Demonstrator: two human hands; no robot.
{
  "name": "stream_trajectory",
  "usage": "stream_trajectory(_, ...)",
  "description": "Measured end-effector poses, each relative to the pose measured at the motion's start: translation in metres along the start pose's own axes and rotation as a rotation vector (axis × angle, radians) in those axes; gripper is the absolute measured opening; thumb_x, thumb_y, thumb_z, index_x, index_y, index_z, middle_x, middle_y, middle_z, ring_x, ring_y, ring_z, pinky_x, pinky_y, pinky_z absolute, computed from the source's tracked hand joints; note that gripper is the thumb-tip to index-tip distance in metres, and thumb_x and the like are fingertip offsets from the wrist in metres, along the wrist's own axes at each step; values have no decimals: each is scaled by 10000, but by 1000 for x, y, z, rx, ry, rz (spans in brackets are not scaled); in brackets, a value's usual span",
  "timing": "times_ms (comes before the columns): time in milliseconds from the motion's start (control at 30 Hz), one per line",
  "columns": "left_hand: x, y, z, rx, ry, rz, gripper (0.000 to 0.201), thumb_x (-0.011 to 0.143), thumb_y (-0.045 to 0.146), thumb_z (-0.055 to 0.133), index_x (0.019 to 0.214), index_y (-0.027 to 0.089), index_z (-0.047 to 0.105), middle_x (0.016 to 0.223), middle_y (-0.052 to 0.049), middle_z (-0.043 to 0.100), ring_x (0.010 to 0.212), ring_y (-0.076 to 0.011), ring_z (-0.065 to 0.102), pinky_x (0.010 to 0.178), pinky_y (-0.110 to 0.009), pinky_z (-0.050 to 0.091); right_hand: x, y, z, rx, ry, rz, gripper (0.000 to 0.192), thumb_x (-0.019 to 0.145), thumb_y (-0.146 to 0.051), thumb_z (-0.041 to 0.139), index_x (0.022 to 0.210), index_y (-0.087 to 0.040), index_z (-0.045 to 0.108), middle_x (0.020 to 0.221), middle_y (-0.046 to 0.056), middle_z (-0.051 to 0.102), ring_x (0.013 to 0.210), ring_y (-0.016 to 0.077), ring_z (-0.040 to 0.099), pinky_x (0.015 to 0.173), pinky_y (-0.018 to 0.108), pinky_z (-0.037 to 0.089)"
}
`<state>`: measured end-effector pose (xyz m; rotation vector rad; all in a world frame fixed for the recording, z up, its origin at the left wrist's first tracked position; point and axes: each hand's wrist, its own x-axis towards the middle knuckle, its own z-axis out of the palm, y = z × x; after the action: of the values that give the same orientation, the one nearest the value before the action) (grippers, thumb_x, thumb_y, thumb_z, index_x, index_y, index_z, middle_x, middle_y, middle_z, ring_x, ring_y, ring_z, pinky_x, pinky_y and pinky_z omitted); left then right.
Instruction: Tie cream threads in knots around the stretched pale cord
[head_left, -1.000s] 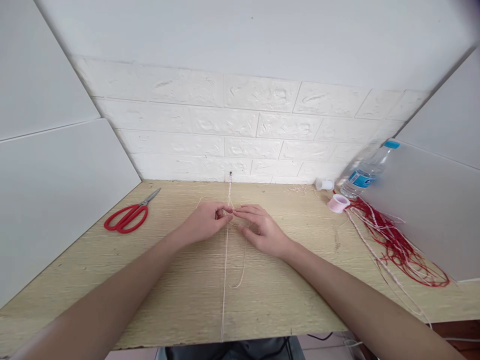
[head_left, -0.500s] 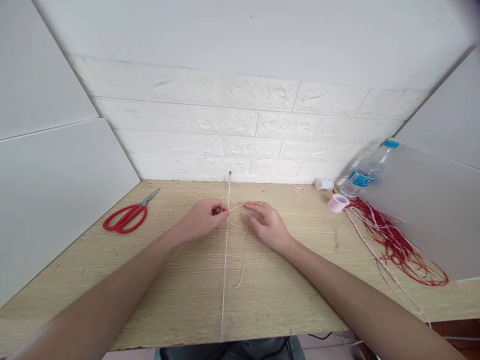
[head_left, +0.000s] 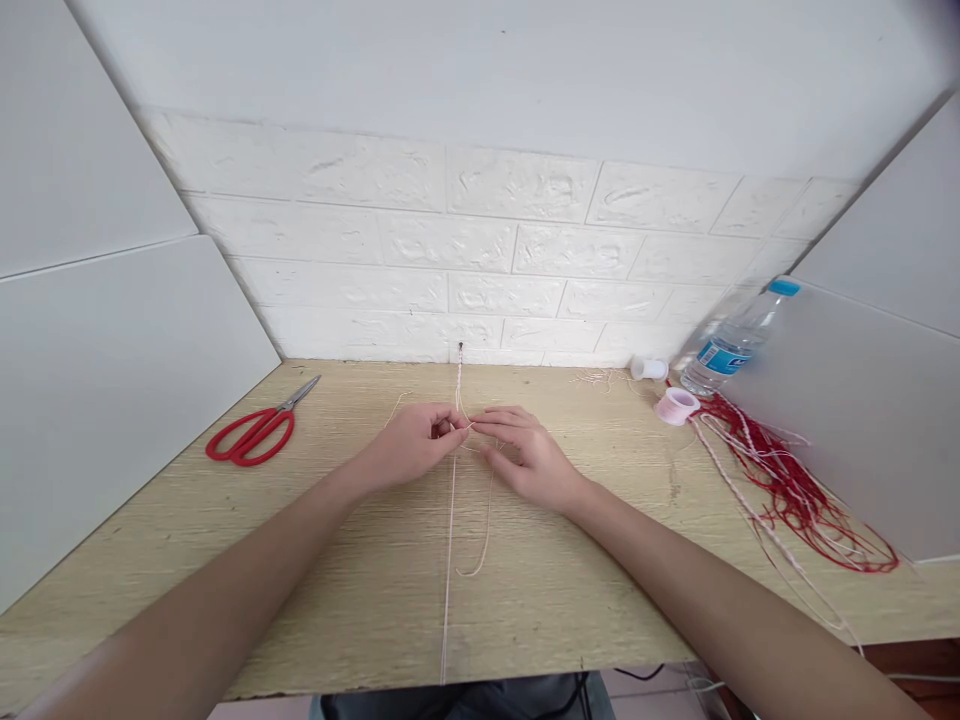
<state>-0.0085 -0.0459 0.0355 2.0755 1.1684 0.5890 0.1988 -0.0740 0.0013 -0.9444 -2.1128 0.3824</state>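
A thin pale pink cord (head_left: 450, 540) runs straight from a pin at the foot of the wall (head_left: 460, 349) to the near edge of the wooden table (head_left: 337, 580). My left hand (head_left: 412, 445) and my right hand (head_left: 529, 455) meet fingertip to fingertip over this cord, near its far end. Both pinch fine cream thread (head_left: 484, 530) there. A loose loop of that thread trails toward me below my right hand.
Red-handled scissors (head_left: 255, 432) lie at the left. At the right are a pink thread spool (head_left: 676, 405), a white spool (head_left: 648, 369), a water bottle (head_left: 731, 340) lying against the panel, and a tangle of red and pink cords (head_left: 795, 495). White panels flank the table.
Half a second ago my hands were apart with thread stretched between them. They have come back together over the cord, as they were a second ago.
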Motion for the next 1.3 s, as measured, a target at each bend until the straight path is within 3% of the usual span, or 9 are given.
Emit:
stream_trajectory(167,0,1,-1,-1,6,-24,302,826,476,516,773,199,622,599,32,481,541,-104,402,511,-242,309,2,1,-3,46,113,86,328,877,-226,539,1181,-256,659,1221,42,645,1162,228,554,1016,451,438)
stream_trajectory(533,2,-3,-4,22,39,-45,292,820,471,528,785,200,631,596,34,484,551,-106,414,518,-241,320,4,19,-7,85,284,374,344,844,-250,558,1170,-221,665,1268,70,613,1224,240,513,1091,484,361)
stream_trajectory(667,1,-2,-4,14,36,-23,308,827,485,517,796,201,633,595,32,485,547,-108,412,517,-242,317,2,13,-9,-25,205,229,283,838,-243,573,1085,-252,710,1448,35,444,1364,289,342,1105,553,300)
stream_trajectory(767,0,0,-3,20,25,1,324,837,495,501,793,203,636,593,31,485,545,-108,407,516,-242,311,0,0,-9,-92,44,58,315,850,-225,563,1134,-278,689,1490,3,375,1426,297,214,1116,586,245)
stream_trajectory(867,0,1,-3,41,22,14,341,841,499,493,764,200,637,590,28,493,544,-108,408,513,-244,305,-2,-7,-7,-104,-91,-15,414,879,-223,525,1280,-305,586,1422,14,478,1404,290,276,1111,626,205)
stream_trajectory(933,-1,1,-3,48,21,9,346,837,504,495,771,201,646,590,24,501,544,-111,416,511,-245,306,-2,-6,-5,-89,-116,-24,431,895,-219,504,1315,-303,552,1346,24,560,1353,278,371,1099,617,243)
stream_trajectory(1133,-2,3,-3,62,3,0,311,828,476,506,784,204,650,583,32,496,532,-105,406,515,-244,310,2,1,-7,9,80,34,310,930,-250,478,1179,-266,662,1199,39,661,1170,227,552,1023,468,417)
stream_trajectory(1300,-1,1,-4,58,35,-17,293,821,461,506,766,205,639,591,30,507,544,-107,414,516,-247,311,3,2,-12,77,284,190,293,927,-316,490,1141,-264,683,1207,52,654,1164,232,554,1028,466,414)
